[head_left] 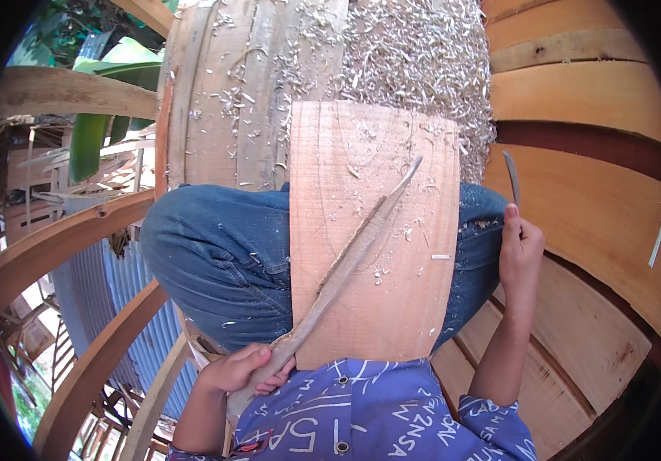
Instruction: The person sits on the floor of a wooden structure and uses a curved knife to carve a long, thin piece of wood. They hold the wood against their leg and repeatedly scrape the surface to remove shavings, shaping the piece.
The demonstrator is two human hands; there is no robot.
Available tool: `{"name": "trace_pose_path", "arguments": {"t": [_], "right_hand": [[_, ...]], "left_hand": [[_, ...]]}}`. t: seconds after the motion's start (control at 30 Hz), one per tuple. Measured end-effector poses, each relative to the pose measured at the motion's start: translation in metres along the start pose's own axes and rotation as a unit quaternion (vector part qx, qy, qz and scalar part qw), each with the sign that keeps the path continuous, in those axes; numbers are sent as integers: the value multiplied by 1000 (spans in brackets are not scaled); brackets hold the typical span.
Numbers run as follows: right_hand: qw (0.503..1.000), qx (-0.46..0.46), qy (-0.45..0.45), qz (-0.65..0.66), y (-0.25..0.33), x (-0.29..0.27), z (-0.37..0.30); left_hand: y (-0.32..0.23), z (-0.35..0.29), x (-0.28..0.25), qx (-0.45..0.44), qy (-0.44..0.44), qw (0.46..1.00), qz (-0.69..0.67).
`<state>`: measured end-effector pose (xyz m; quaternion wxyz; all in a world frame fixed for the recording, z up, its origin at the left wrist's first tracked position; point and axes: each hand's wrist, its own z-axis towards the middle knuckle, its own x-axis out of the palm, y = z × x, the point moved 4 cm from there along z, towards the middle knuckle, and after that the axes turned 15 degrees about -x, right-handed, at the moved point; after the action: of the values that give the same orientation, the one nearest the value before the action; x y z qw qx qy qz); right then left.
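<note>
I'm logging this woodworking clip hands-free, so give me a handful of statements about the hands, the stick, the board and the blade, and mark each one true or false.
1. The left hand grips the lower end of a long wooden stick. True.
2. The stick lies diagonally across a flat wooden board resting on the person's lap. True.
3. The right hand is empty. False: it holds a thin knife blade pointing upward.
4. The blade is pressed against the stick. False: it is held off to the right of the board, apart from the stick.
5. Wood shavings are heaped beyond the board's far edge. True.
6. The person wears red trousers. False: blue jeans cover the legs.
</note>
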<state>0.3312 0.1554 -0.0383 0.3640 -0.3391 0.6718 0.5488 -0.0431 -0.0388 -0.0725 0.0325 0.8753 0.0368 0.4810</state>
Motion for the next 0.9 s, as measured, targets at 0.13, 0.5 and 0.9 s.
{"name": "trace_pose_path", "arguments": {"t": [0.13, 0.5, 0.9], "right_hand": [[1000, 8, -5, -14, 14, 2, 0], [997, -80, -15, 9, 19, -9, -11], [987, -100, -37, 123, -6, -9, -10]], "left_hand": [[-38, -15, 24, 87, -41, 992, 77], [-149, 8, 129, 311, -52, 937, 152], [-167, 45, 185, 363, -43, 912, 185]]}}
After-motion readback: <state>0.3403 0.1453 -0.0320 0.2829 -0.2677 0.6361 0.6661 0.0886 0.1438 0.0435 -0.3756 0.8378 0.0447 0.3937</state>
